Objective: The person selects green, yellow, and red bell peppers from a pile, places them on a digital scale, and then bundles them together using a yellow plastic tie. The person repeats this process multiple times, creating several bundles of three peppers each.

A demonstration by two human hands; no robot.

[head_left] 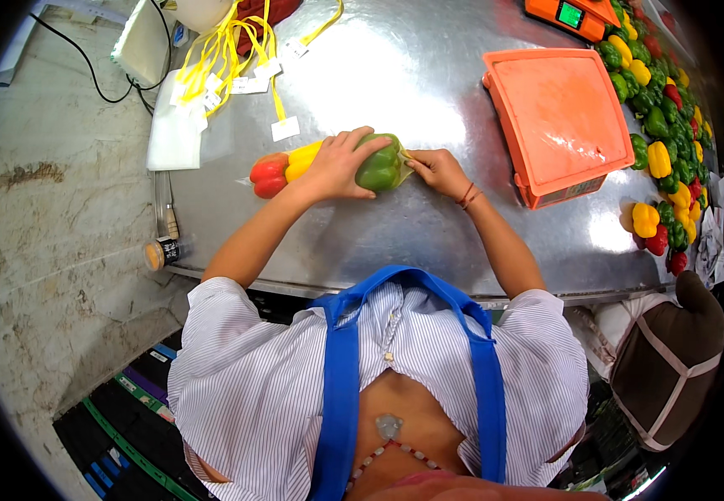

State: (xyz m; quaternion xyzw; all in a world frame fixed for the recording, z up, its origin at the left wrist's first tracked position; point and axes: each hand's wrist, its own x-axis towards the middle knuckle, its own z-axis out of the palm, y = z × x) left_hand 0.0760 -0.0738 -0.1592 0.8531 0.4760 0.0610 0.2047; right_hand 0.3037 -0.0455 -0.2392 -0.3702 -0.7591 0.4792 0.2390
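A red bell pepper, a yellow bell pepper and a green bell pepper lie end to end on the metal table, apparently inside a clear plastic bag. My left hand is spread over the row, its thumb and fingers gripping the green pepper and covering part of the yellow one. At the green pepper's right end, the bag's gathered end is pinched by my right hand. Its fingers are closed on the plastic.
An orange scale stands to the right, with mixed bell peppers heaped beyond it. Another orange scale is at the far edge. Yellow tagged straps and white plastic sheets lie at left, near a knife and a small jar.
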